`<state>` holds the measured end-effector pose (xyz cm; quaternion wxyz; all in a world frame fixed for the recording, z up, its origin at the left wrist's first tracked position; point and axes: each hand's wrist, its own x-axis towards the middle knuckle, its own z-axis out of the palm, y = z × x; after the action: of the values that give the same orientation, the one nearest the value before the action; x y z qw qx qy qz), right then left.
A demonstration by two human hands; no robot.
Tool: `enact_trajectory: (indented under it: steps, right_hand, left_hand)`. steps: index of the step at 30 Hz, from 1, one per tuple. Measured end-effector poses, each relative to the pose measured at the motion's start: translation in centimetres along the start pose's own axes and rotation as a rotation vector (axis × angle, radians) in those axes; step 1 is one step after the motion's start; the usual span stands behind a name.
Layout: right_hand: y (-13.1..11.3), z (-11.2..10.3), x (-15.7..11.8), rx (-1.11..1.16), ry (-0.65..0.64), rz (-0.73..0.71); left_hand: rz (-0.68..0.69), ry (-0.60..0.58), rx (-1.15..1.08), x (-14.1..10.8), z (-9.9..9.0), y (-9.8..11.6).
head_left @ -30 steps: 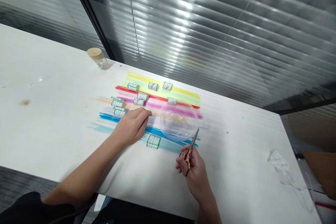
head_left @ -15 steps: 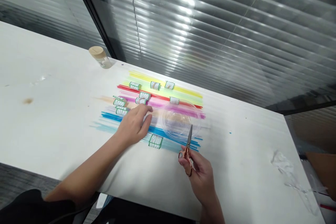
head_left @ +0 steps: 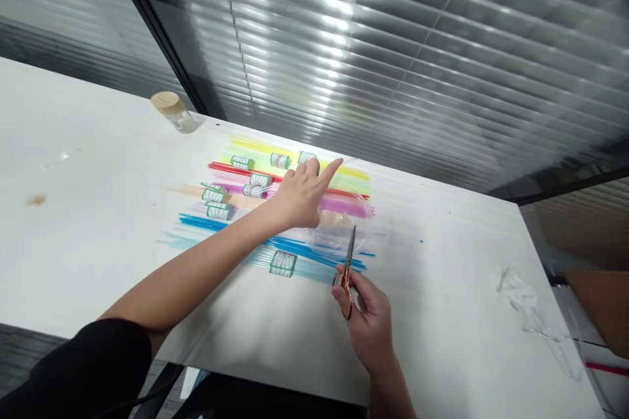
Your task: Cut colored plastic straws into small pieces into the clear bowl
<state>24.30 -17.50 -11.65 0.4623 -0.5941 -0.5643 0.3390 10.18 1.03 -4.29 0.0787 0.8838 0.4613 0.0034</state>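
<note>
Sticks are lying on the white table [head_left: 457,340] in rows by colour, yellow sticks [head_left: 246,143] farthest, blue sticks [head_left: 201,222] nearer, so colour sorting is looking largely done. Green-edged printed wrappers [head_left: 283,263] are resting curled among the rows. No cut pieces are showing, and no stick is visibly passing between the scissor blades.

The hands are working apart. The right hand [head_left: 371,314] is gripping the scissors [head_left: 349,262] by the handles; the blades are appearing closed, pointing at the clear bowl [head_left: 337,245], which is sitting over the right part of the rows. The left hand [head_left: 302,196] is hanging over the red and yellow rows, one finger stretching out, the others folding under.

Hidden or unclear: the left hand is covering the middle of several rows and part of a wrapper; whether it is pinching anything cannot be told. Whether the blade tip is touching the bowl is also uncertain. Pale sticks are blending into the table, wrapper print is too small to read, and the right forearm is running out of view.
</note>
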Motion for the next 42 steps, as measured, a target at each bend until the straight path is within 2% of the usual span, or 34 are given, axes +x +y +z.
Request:
enact_trajectory:
  steps: [6,14,22,42]
  right_hand:
    - [-0.2,0.0,0.1,0.032,0.008,-0.018]
    - [-0.3,0.0,0.2,0.039,0.031,-0.046]
    - [-0.5,0.1,0.2,0.026,0.040,-0.055]
    - [-0.3,0.0,0.2,0.021,0.060,-0.035]
  left_hand:
    - [-0.021,-0.046,0.188,0.4,0.6,1.0]
    - [0.009,-0.121,0.174,0.5,0.4,1.4]
    - [0.012,-0.126,0.155,0.5,0.4,1.5]
    - [-0.007,-0.090,0.268,0.3,1.2,2.3]
